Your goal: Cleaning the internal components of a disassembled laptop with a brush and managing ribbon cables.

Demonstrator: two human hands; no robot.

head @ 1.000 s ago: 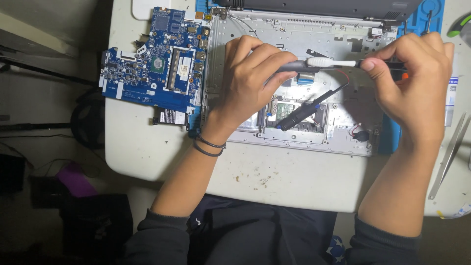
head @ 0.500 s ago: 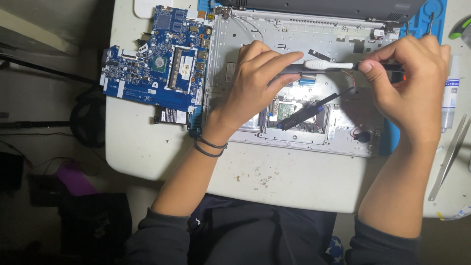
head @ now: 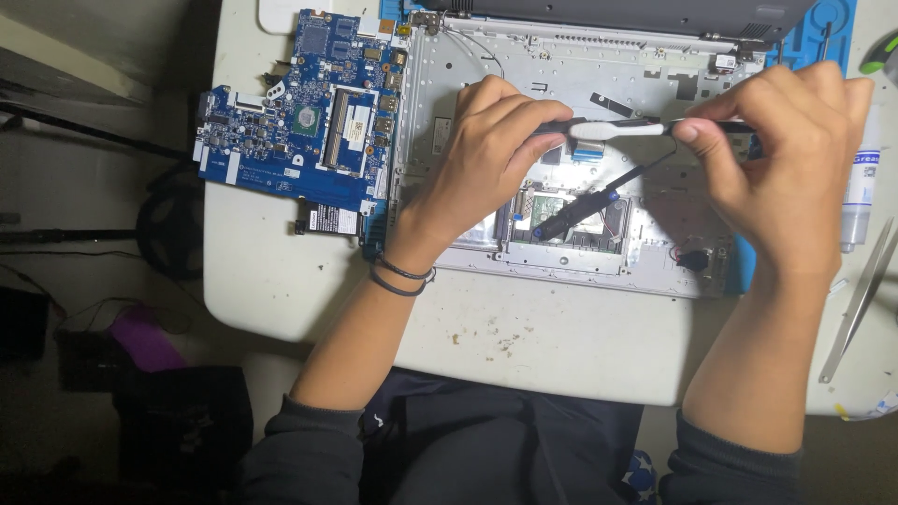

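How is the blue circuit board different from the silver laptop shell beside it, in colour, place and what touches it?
The blue circuit board is smaller, lies bare and apart at the left; no hand touches it. The silver laptop shell is wider, and the left hand and right hand work above it. Both lie flat on the white table.

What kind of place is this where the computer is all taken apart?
Probably an electronics repair bench. An opened laptop shell lies on a white table, its blue circuit board set beside it, with metal tweezers nearby.
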